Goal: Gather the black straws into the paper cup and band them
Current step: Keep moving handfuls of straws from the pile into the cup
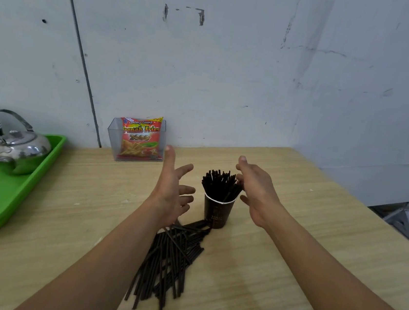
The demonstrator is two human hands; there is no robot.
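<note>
black straws in cup [220,184]: upright bundle, fanned out above the rim of the paper cup [217,213].
loose black straws [168,260]: scattered pile lying flat on the desk [301,255], just in front of the cup and partly under the left forearm; far end at the cup base, contact not clear.
paper cup: dark with a white rim, upright on the desk between both hands.
left hand [172,192]: raised to the left of the cup, palm facing it; fingers [186,189] spread wide, holding nothing, apart from the cup.
right hand [257,194]: raised to the right of the cup, palm turned inward; fingers [240,178] loosely extended, holding nothing, tips near the straw tops; cannot tell whether touching.
step in hand: judged as gathering, partly done; one share in the cup, one share not yet picked up.
next move: probably closing both palms on the standing bundle to square it, or lowering to the loose pile; calls for aligning the loose straws and end-first insertion without tipping the cup.
band: none visible.
surroundings: green tray [1,208] with metal kettle [17,151] at left; snack packet [140,138] by the wall.
</note>
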